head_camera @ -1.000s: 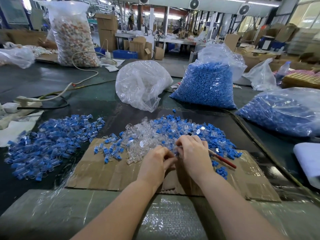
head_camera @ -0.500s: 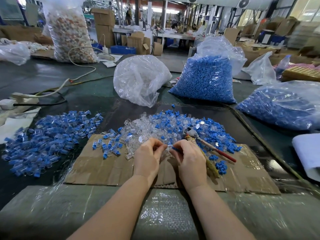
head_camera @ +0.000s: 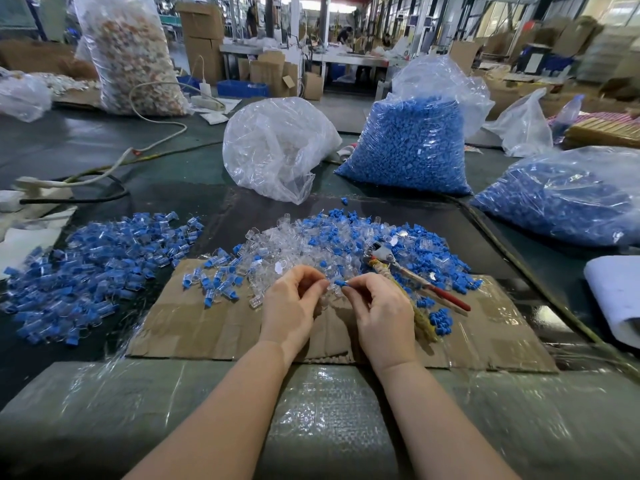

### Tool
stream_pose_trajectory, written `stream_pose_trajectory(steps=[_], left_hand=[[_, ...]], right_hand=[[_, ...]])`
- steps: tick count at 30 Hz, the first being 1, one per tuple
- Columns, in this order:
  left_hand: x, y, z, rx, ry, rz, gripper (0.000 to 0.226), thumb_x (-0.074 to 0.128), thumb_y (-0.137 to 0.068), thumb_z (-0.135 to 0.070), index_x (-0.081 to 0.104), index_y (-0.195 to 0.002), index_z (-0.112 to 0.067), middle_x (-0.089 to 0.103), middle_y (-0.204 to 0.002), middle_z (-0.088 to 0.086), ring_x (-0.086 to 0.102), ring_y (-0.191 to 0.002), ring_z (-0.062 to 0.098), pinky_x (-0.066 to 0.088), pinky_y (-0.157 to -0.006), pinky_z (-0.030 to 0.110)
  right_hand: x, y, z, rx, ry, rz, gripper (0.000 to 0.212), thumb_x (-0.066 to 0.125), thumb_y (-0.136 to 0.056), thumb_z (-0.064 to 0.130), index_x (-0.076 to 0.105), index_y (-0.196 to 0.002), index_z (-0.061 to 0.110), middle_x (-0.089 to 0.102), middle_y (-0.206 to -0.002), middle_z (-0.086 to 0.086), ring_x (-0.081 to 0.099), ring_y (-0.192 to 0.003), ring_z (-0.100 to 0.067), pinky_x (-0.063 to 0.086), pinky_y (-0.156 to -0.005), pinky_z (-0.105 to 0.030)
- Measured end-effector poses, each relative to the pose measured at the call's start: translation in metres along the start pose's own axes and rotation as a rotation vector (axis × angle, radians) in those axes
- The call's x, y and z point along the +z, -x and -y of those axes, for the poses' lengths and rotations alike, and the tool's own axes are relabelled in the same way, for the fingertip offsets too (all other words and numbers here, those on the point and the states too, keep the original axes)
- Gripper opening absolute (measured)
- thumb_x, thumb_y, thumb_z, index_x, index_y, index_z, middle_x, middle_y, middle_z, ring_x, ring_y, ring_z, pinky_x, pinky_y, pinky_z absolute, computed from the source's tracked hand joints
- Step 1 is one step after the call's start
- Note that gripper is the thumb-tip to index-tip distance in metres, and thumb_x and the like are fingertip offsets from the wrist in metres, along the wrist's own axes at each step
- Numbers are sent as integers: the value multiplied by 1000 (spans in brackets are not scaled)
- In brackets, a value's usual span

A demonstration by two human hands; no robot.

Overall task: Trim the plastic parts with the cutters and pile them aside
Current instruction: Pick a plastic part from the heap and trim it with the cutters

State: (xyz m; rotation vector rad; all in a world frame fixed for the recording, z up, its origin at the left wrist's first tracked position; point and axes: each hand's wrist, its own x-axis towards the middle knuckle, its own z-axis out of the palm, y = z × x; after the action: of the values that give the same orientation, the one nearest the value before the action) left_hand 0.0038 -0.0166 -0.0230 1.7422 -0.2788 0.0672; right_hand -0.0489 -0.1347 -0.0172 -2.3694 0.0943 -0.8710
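Both hands met over the cardboard [head_camera: 194, 327]. The right hand [head_camera: 382, 308] pinched a small blue part [head_camera: 340, 283] at its fingertips, and the left hand [head_camera: 294, 301] curled round something clear right against it. The cutters [head_camera: 412, 275] lay loose just right of the hands, on the mixed heap [head_camera: 346, 244]. A finished pile [head_camera: 90, 268] sat off to the left.

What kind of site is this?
Likely a factory assembly floor: bulk bags of blue parts, stacked cartons by far workbenches, and hands sorting a loose parts pile on cardboard.
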Motion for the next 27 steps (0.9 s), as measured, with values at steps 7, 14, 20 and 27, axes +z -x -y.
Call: stream_pose_trajectory(steps=[7,14,20,27], left_hand=[[1,-1,2,-27,63,27,27,63,-86,-7,63,-80,-33,67,-76,-7,64,-71,9,54,-67,22],[1,1,2,-12,48,44,24,65,-85,-8,64,-80,-32,68,-79,-4,65,-77,11,54,-69,24],[0,4,-2,12,41,62,28,66,-84,-6,66,-76,-33,68,-76,-12,61,-70,-6,46,-65,7],[1,3,-1,-55,103,102,24,62,-86,-5,68,-78,-26,69,-74,-4,62,-65,-1,50,-61,14]], right_hand=[[3,1,1,-16,68,51,8,65,-87,15,64,-79,12,63,-79,-1,58,-78,-23,43,-77,-39],[4,2,3,8,122,30,16,70,-82,17,59,-70,13,60,-69,0,57,-69,-24,38,-74,-37],[5,2,1,13,115,30,16,69,-82,17,59,-70,12,61,-68,-2,57,-67,-26,38,-74,-38],[7,2,-2,5,100,54,16,67,-85,21,60,-72,13,61,-70,0,57,-70,-23,34,-72,-34]])
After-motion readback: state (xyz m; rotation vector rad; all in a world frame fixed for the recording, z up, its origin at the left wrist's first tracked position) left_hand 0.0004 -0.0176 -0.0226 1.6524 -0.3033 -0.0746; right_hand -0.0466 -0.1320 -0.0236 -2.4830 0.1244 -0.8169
